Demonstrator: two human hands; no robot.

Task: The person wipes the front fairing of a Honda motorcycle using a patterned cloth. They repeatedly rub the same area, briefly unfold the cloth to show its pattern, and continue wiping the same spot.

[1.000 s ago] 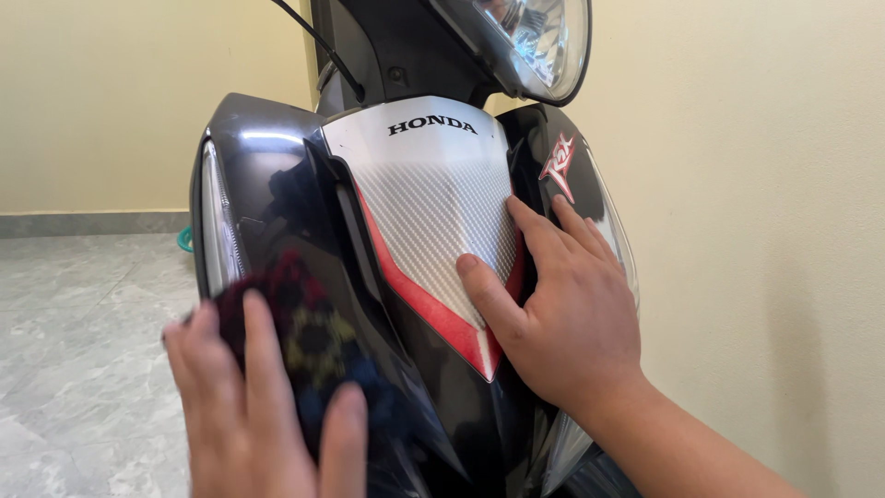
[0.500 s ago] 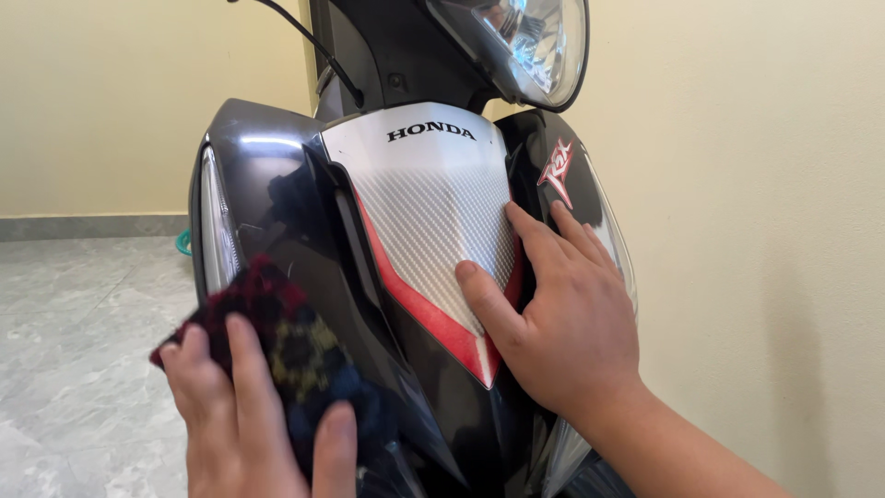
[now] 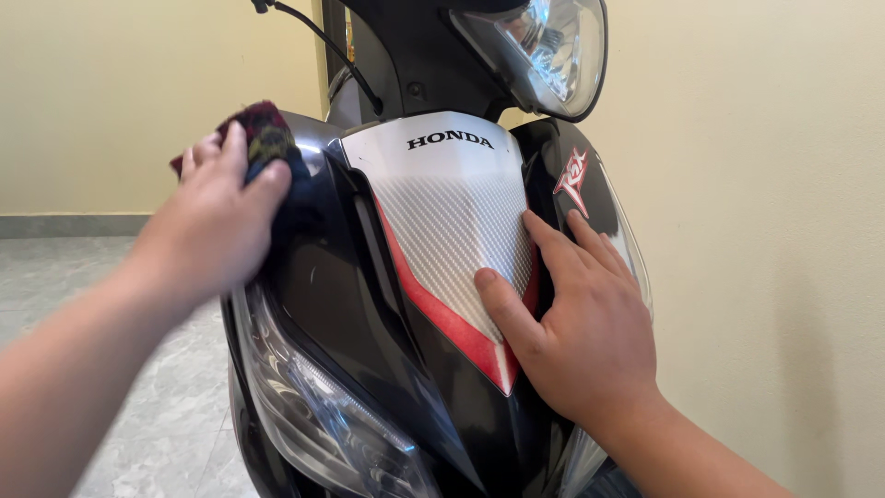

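Since half a second ago, the left hand has climbed from low on the scooter's front cover to its upper left shoulder, carrying the dark red patterned cloth with it; the right hand has stayed put.

Nearest the camera, the clear front lamp lens curves along the lower left edge of the black front cover, well below the left hand. The right hand lies flat on the cover's right side, fingers spread a little, palm down. Its thumb rests on the silver centre panel near the red stripe that borders that panel's lower edge, and its fingertips reach up toward the red star-shaped sticker at the cover's upper right.

Higher up, the left hand presses the cloth against the glossy black shoulder, fingers together and curled over the fabric, thumb along its lower side. The cloth sticks out past the fingertips at the cover's top left corner.

Beyond that, the headlight sits above the silver panel, with a black cable running down beside the steering column. Farthest back are the cream wall and the grey marbled floor.
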